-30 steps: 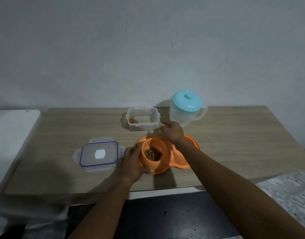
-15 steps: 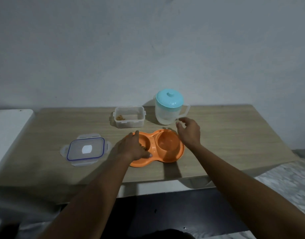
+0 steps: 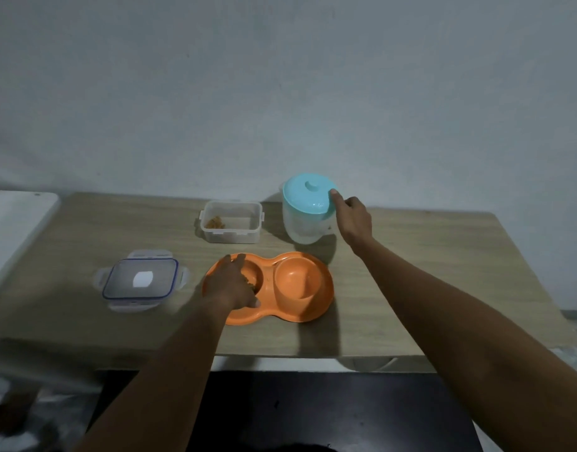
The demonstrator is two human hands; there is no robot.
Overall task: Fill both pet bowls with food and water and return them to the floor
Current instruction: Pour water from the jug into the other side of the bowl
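Item 1. Bowl (image 3: 319, 301), orange, one piece with two wells, flat on the table (image 3: 427, 272) near its front edge, centre.
- Left well (image 3: 257, 272): holds brown food (image 3: 249, 280), mostly hidden under the left hand.
- Right well (image 3: 295, 283): shows bare orange; whether there is any water in it cannot be told.

Item 2. Hands, two.
- Left hand (image 3: 230, 285): palm down over the left well, fingers fairly straight and reaching the far rim, thumb on the near rim. It rests on the bowl and pinches nothing.
- Right hand (image 3: 354, 220): closed about the right side of the jug, where it covers the handle. One digit is stretched up against the edge of the cap.

Item 3. Jug (image 3: 303, 223), one, translucent, upright, behind the right well and apart from the bowl. Cap (image 3: 308, 195), teal with a centre knob, seated on top.

Item 4. Box (image 3: 231, 225), one, clear, open, just left of the jug and behind the left well. A small heap of the same food lies in its left corner.

Item 5. Lid (image 3: 140, 282), one, clear with a blue seal and side clips, flat on the table, left of the bowl and apart from it.

Item 6. White surface (image 3: 13, 223), one, butting the table's left end.
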